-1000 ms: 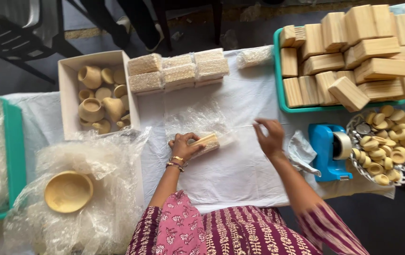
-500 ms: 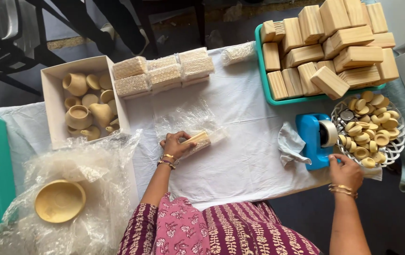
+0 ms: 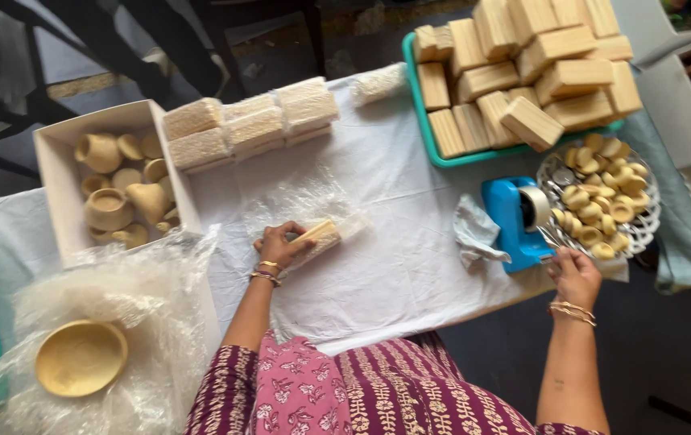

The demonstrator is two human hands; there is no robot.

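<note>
Left hand [image 3: 279, 244] clenches half-wrapped wooden block [image 3: 319, 236] on plastic wrap; right hand [image 3: 575, 272] fingers pinch tape at blue dispenser [image 3: 515, 221]. Wrapped bundles [image 3: 249, 121] behind block done, many blocks in teal tray [image 3: 442, 153] unwrapped.

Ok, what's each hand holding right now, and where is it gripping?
The left hand presses the near end of a wrapped block. The right hand is at the blue tape dispenser; whether it grips tape cannot be told.

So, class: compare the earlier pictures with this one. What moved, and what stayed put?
The right hand left the cloth's middle and swung right to the blue tape dispenser, now drawing tape from it. The left hand stayed pressing the wrapped block on the bubble wrap.
</note>
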